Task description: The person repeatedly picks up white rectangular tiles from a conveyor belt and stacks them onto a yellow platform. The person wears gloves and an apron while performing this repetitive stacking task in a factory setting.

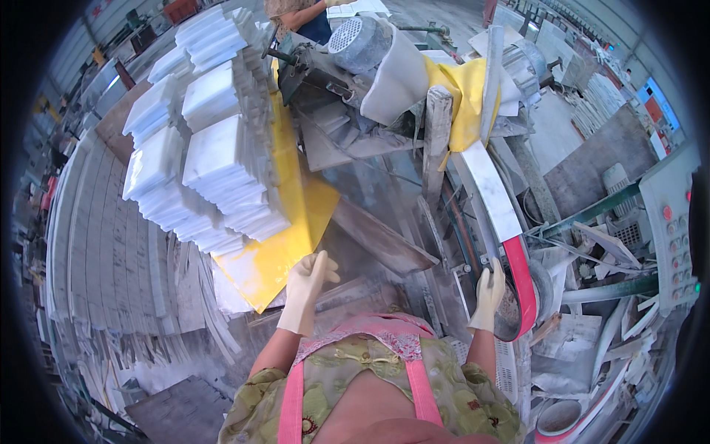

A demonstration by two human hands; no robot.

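My left hand, in a cream glove, is raised in front of me beside the corner of a yellow sheet. Its fingers are loosely bent and apart, with nothing visible in them. To the right, my gloved right hand is beside the near end of a narrow conveyor with a red belt. Its fingers point upward, somewhat apart, and no held thing shows; whether they touch the conveyor's side is unclear. White stone pieces lie in line along the belt, running out from under a yellow cover.
Tall stacks of white stone tiles stand at left, near long grey strips. A machine with a motor stands ahead, a person's arm beyond it. At right are a control panel and broken slabs.
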